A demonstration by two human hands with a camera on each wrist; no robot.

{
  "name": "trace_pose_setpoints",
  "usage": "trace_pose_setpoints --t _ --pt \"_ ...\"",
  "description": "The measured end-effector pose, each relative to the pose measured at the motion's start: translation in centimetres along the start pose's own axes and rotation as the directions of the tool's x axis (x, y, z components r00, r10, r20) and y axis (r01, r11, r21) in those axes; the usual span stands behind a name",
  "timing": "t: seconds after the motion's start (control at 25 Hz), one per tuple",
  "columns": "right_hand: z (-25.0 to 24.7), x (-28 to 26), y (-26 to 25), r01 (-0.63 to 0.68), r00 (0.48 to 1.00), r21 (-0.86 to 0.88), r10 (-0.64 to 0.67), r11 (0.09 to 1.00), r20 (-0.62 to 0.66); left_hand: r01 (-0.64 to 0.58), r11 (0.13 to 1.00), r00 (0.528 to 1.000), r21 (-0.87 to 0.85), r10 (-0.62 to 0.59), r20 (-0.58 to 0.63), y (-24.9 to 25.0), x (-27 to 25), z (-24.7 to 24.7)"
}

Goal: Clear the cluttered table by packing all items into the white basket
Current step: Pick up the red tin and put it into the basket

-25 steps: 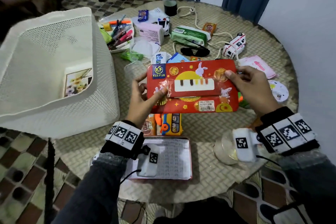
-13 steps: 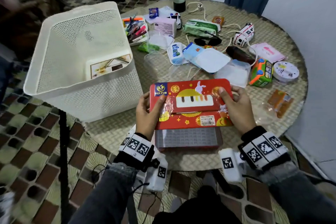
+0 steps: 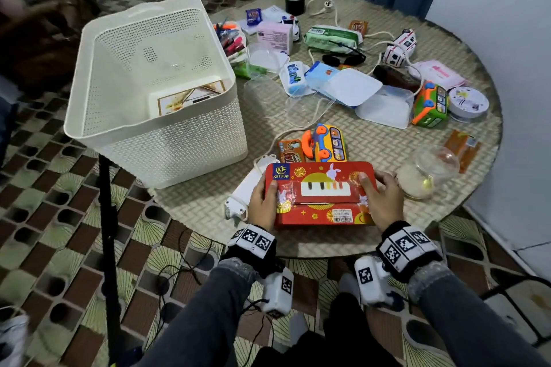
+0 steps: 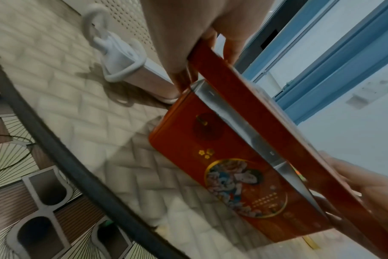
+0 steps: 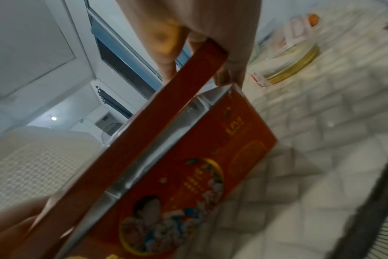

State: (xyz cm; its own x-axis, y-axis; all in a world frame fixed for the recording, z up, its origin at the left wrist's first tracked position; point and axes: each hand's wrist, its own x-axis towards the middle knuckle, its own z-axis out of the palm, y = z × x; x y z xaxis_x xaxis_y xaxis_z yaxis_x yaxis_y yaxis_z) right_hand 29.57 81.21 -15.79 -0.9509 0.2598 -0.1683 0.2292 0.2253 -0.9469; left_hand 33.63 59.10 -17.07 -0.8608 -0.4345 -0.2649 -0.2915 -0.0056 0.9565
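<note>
Head view shows both hands at the near edge of the round woven counter [image 3: 372,146], each clasping one short end of a red rectangular tin lid [image 3: 320,185] printed with a white piano keyboard and a rabbit. The left hand [image 3: 264,202] has its thumb on top of the lid and its fingers curled under the left end; the right hand [image 3: 384,199] grips the right end the same way. Left wrist view shows the lid [image 4: 255,105] tilted just above the red tin base [image 4: 228,171], whose silver rim shows between them; the base stands on the counter. Right wrist view shows the same gap, with the right hand's fingers [image 5: 230,73] wrapped round the lid's end.

A white perforated plastic basket [image 3: 179,143] stands at the counter's left, holding a flat white box with a floral print [image 3: 187,97]. A white power strip [image 3: 247,191] lies just left of the left hand. Beyond the tin sit an orange and yellow toy phone [image 3: 325,141] and a snack packet [image 3: 290,152]. A clear glass jar [image 3: 426,171] lies to the right.
</note>
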Motion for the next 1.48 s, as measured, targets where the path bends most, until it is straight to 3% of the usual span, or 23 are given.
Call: trace_pose_setpoints --t 0.16,0.6,0.8,1.04,1.32,1.48 --pt "-0.2 -0.3 0.8 -0.027 0.999 -0.007 0.027 1.0 -0.023 -0.094 0.978 0.995 0.188 0.086 0.053 -0.9 0.5 -0.2" --pt "0.5 2.4 1.7 -0.114 0.989 0.04 0.11 0.993 0.104 -0.082 0.975 0.997 0.207 0.079 0.023 -1.4 1.1 0.1" --pt "0.4 2.7 2.4 -0.196 0.968 0.1 0.176 0.976 0.18 -0.149 0.955 0.988 0.258 0.151 0.012 -2.0 0.0 0.4" --pt "0.5 3.7 3.1 -0.163 0.974 0.079 0.148 0.983 0.171 -0.132 0.968 0.99 0.214 0.14 -0.026 -2.2 0.3 0.3" --pt "-1.0 4.1 4.0 -0.147 0.956 0.019 0.137 0.989 0.261 -0.059 0.993 0.993 0.105 0.069 -0.1 -3.6 -1.1 1.0" --pt "-0.9 3.9 4.0 -0.144 0.958 0.046 0.127 0.989 0.258 0.031 0.999 0.991 -0.038 -0.036 -0.131 -3.0 -1.7 2.0"
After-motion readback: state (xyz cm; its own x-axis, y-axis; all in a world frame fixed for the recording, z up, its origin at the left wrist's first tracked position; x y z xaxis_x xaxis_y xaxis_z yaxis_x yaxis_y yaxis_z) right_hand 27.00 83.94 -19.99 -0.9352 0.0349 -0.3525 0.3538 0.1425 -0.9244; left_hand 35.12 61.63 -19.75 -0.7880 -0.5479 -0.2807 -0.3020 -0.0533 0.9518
